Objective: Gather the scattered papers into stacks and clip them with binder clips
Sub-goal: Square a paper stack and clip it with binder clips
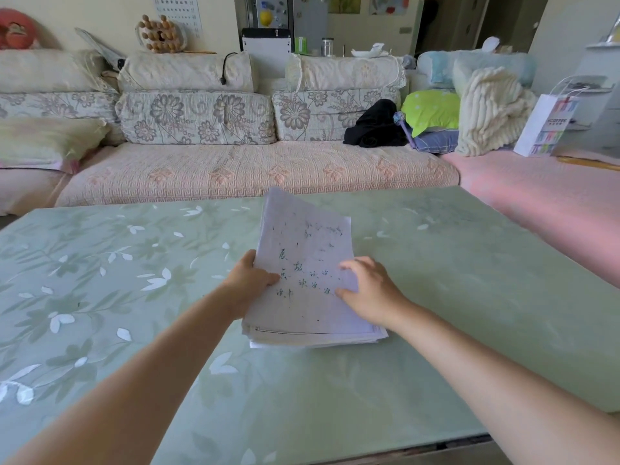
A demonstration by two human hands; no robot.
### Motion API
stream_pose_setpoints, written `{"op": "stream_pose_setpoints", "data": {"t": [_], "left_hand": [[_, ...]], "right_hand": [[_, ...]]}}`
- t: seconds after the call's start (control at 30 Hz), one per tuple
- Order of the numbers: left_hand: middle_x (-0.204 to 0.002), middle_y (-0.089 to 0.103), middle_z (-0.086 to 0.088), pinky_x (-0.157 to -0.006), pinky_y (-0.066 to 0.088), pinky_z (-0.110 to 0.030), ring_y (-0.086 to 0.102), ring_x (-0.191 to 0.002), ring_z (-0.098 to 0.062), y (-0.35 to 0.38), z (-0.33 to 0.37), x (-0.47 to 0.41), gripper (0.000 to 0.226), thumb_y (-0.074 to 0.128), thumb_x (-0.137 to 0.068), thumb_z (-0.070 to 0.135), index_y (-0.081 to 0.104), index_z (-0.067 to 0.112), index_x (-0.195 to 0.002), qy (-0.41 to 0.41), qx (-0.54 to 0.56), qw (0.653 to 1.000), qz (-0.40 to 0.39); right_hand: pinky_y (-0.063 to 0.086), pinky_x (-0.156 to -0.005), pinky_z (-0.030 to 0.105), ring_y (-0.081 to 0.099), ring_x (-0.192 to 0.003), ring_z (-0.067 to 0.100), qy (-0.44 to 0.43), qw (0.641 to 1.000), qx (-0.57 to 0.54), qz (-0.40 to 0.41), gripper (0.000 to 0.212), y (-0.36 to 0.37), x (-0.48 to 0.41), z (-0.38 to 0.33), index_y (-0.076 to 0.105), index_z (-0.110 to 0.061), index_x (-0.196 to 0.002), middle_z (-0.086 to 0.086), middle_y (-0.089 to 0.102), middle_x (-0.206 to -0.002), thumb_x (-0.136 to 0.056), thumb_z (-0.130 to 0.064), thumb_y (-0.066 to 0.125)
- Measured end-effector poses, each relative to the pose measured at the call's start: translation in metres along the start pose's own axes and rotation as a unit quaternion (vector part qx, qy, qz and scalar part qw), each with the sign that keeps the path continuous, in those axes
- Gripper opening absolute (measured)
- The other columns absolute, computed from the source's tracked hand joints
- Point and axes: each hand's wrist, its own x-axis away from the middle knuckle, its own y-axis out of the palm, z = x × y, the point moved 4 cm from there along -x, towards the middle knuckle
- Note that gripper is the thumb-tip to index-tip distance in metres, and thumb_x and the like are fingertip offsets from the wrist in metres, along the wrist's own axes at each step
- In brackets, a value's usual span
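The glossy green counter (100,297) carries the paper stack (308,250) at its middle, with the near edge ragged and the far end lifted. The left hand (250,281) pinches the stack's left edge, thumb on top. The right hand (369,290) lies on the top sheet, its fingers (352,265) loosely spread and holding nothing. On so slick a surface, the uneven lower sheets could slide or fan out if the upper ones rise further. No binder clip is in view.
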Motion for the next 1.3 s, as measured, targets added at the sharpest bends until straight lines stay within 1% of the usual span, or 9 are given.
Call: {"op": "stream_pose_setpoints", "data": {"t": [0.17, 0.27, 0.43, 0.63, 0.77, 0.9, 1.1, 1.2, 1.3], "left_hand": [[-0.109, 0.070, -0.004, -0.086, 0.056, -0.047, 0.068, -0.098, -0.029, -0.011, 0.012, 0.009, 0.037, 0.067, -0.085, 0.003, 0.059, 0.027, -0.112, 0.102, 0.080, 0.992, -0.007], [-0.116, 0.069, -0.006, -0.086, 0.056, -0.046, 0.068, -0.102, -0.028, -0.014, 0.020, 0.014, 0.047, 0.067, -0.085, -0.002, 0.058, 0.026, -0.121, 0.146, 0.148, 0.977, -0.048], [-0.108, 0.071, -0.004, -0.079, 0.057, -0.044, 0.069, -0.095, -0.026, -0.013, 0.033, 0.022, 0.053, 0.071, -0.071, 0.005, 0.059, 0.030, -0.117, 0.177, 0.185, 0.965, -0.057], [-0.106, 0.070, 0.004, -0.080, 0.056, -0.038, 0.068, -0.096, -0.019, -0.005, 0.044, 0.033, 0.049, 0.071, -0.082, 0.005, 0.054, 0.041, -0.111, 0.227, 0.164, 0.960, 0.025], [-0.112, 0.068, 0.007, -0.081, 0.056, -0.031, 0.068, -0.100, -0.010, -0.002, 0.044, 0.040, 0.056, 0.076, -0.081, 0.006, 0.050, 0.037, -0.120, 0.251, 0.134, 0.958, 0.035], [-0.104, 0.068, 0.003, -0.063, 0.056, -0.020, 0.070, -0.083, -0.003, -0.010, 0.058, 0.046, 0.048, 0.078, -0.077, 0.005, 0.053, 0.028, -0.111, 0.241, 0.168, 0.953, 0.081], [-0.095, 0.071, 0.000, -0.066, 0.057, -0.035, 0.067, -0.079, -0.014, -0.026, 0.092, 0.057, 0.052, 0.079, -0.077, 0.029, 0.049, 0.020, -0.118, 0.285, 0.219, 0.927, 0.111], [-0.086, 0.062, -0.006, -0.072, 0.055, -0.047, 0.062, -0.079, -0.021, -0.025, 0.109, 0.063, 0.044, 0.074, -0.075, 0.048, 0.056, 0.020, -0.105, 0.295, 0.227, 0.921, 0.118], [-0.064, 0.039, 0.005, -0.056, 0.036, -0.029, 0.039, -0.058, -0.010, -0.027, 0.126, 0.072, 0.040, 0.069, -0.081, 0.050, 0.045, 0.020, -0.070, 0.305, 0.242, 0.908, 0.156]], "right_hand": [[0.034, -0.111, 0.034, 0.039, -0.139, 0.023, 0.184, 0.924, -0.334, 0.020, 0.108, -0.014, -0.015, 0.014, 0.015, -0.019, -0.156, 0.006, 0.032, -0.155, -0.074, -0.028, 0.084], [0.039, -0.113, 0.043, 0.055, -0.128, 0.021, 0.194, 0.875, -0.443, -0.009, 0.132, -0.016, -0.025, 0.015, 0.027, -0.018, -0.153, 0.003, 0.052, -0.145, -0.041, -0.031, 0.095], [0.053, -0.081, 0.023, 0.069, -0.099, 0.006, 0.055, 0.927, -0.369, 0.043, 0.049, -0.046, -0.025, -0.006, 0.060, -0.022, -0.120, -0.008, 0.073, -0.110, -0.078, -0.001, 0.075], [0.051, -0.073, 0.019, 0.068, -0.090, 0.000, 0.004, 0.933, -0.332, 0.139, 0.042, -0.062, -0.020, -0.022, 0.059, -0.024, -0.122, -0.010, 0.071, -0.108, -0.085, -0.005, 0.068], [0.053, -0.085, 0.029, 0.066, -0.103, 0.009, -0.002, 0.931, -0.345, 0.117, 0.055, -0.061, -0.012, -0.025, 0.051, -0.030, -0.128, -0.011, 0.068, -0.115, -0.081, -0.006, 0.069], [0.057, -0.089, 0.041, 0.069, -0.102, 0.014, -0.013, 0.920, -0.374, 0.113, 0.055, -0.067, -0.012, -0.029, 0.057, -0.033, -0.119, -0.009, 0.072, -0.110, -0.069, -0.016, 0.074], [0.056, -0.088, 0.038, 0.070, -0.100, 0.011, -0.040, 0.892, -0.428, 0.143, 0.052, -0.083, -0.010, -0.043, 0.057, -0.029, -0.120, -0.008, 0.072, -0.110, -0.072, -0.019, 0.074], [0.055, -0.088, 0.038, 0.070, -0.100, 0.015, -0.048, 0.887, -0.434, 0.150, 0.044, -0.085, -0.008, -0.050, 0.061, -0.028, -0.117, -0.005, 0.074, -0.107, -0.074, -0.022, 0.071], [0.056, -0.088, 0.042, 0.072, -0.097, 0.020, -0.035, 0.886, -0.442, 0.138, 0.029, -0.087, -0.004, -0.049, 0.070, -0.023, -0.104, -0.003, 0.077, -0.101, -0.076, -0.027, 0.068]]}}
